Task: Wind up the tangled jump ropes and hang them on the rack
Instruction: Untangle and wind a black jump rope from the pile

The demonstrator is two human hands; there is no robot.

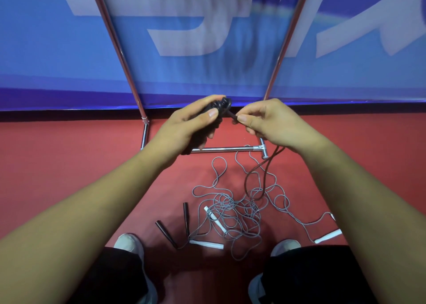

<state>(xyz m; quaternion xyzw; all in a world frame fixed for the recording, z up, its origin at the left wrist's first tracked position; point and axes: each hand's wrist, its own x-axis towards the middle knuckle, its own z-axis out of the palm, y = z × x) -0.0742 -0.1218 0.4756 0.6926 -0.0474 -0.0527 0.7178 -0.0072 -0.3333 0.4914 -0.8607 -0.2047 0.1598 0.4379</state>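
The left hand (pixel 191 123) gripped the coiled dark rope (pixel 221 105), the right hand (pixel 272 121) pinching its strand (pixel 232 115) (grey ropes (pixel 232 209) tangled below).

The coil (pixel 222 104) sits in the left hand (pixel 191 123). Just right of it, the right hand (pixel 265 121) pinches a strand (pixel 265 172). The rack (pixel 223 149) stands behind both hands. Below them, on the floor (pixel 69 165), lies the tangle (pixel 235 211), with handles (pixel 185 216) at its left.

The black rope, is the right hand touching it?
Touching. The head view shows the right hand pinching the black rope between thumb and fingertips, with no gap.
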